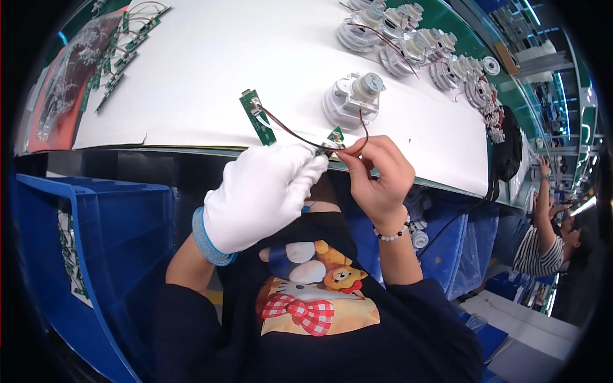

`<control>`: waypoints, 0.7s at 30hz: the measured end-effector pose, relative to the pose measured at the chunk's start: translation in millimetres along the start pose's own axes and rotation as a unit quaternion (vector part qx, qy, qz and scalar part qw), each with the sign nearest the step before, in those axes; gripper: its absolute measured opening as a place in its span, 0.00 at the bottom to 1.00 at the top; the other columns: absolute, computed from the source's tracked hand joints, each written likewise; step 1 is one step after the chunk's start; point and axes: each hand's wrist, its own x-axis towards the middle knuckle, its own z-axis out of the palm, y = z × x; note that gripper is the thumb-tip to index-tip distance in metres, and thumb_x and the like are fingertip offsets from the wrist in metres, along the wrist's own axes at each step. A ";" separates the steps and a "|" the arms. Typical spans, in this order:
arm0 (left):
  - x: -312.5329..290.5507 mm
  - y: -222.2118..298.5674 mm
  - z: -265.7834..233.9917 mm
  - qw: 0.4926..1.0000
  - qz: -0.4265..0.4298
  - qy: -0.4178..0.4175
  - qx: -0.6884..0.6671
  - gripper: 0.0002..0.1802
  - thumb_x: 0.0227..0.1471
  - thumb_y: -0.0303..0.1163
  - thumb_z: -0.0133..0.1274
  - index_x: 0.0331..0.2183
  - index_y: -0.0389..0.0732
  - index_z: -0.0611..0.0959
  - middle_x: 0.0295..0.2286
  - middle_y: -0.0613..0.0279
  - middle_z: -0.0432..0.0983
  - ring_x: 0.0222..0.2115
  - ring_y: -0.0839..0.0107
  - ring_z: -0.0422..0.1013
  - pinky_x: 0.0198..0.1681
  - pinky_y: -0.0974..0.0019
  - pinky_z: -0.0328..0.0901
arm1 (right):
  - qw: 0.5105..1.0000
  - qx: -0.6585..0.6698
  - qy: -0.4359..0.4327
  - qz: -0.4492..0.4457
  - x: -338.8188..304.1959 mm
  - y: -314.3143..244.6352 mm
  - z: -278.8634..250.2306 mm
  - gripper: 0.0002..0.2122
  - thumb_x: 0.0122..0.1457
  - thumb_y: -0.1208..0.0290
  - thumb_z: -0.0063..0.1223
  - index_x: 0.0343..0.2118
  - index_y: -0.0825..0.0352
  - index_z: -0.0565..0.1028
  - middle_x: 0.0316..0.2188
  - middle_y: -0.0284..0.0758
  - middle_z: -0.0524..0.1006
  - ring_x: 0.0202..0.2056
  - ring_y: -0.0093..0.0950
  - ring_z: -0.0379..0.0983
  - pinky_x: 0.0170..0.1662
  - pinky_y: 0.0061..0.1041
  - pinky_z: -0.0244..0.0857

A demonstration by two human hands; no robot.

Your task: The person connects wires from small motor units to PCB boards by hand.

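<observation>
My left hand (pixel 255 195), in a white glove with a blue cuff, is closed on a small green circuit board (pixel 336 136) at the table's front edge. My bare right hand (pixel 382 179) pinches a thin dark red wire (pixel 366 127) beside that board. This wire curves up to a white round housing with a grey motor on top (pixel 348 105), standing just beyond my hands. A longer green circuit board (pixel 257 117) lies to the left, partly behind the glove. Dark and white wires (pixel 281 121) run from it to the small board. The wire's tip is hidden by my fingers.
Several more motor housings (pixel 399 51) with loose wires stand at the back right. Wired green boards (pixel 121 60) lie at the far left beside a plastic bag (pixel 76 60). Blue bins (pixel 128 223) sit below the white tabletop (pixel 211 70). Another person (pixel 546 246) is at the far right.
</observation>
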 end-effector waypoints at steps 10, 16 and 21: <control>-1.8 -2.2 4.9 0.991 0.123 0.049 0.027 0.07 0.47 0.31 0.49 0.22 0.39 0.76 0.16 0.55 0.70 0.19 0.57 0.69 0.20 0.62 0.64 | 1.000 0.026 0.006 -0.003 2.7 -4.2 -6.7 0.07 0.41 0.84 0.58 0.25 0.71 0.73 0.22 0.35 0.72 0.18 0.21 0.67 0.20 0.16 0.61; -3.4 1.0 5.1 0.993 0.095 0.056 0.049 0.05 0.46 0.29 0.49 0.24 0.39 0.77 0.17 0.54 0.71 0.19 0.57 0.70 0.20 0.63 0.64 | 0.999 -0.023 -0.025 -0.005 3.4 -9.2 -6.2 0.06 0.43 0.84 0.56 0.26 0.72 0.73 0.23 0.35 0.72 0.19 0.21 0.68 0.20 0.17 0.61; -3.6 1.4 5.2 0.983 0.163 0.071 0.057 0.06 0.46 0.29 0.49 0.24 0.38 0.78 0.16 0.54 0.71 0.18 0.57 0.70 0.20 0.63 0.64 | 0.991 0.074 0.028 0.104 2.3 -15.8 -6.1 0.04 0.43 0.84 0.56 0.24 0.72 0.74 0.21 0.32 0.72 0.17 0.15 0.65 0.18 0.12 0.57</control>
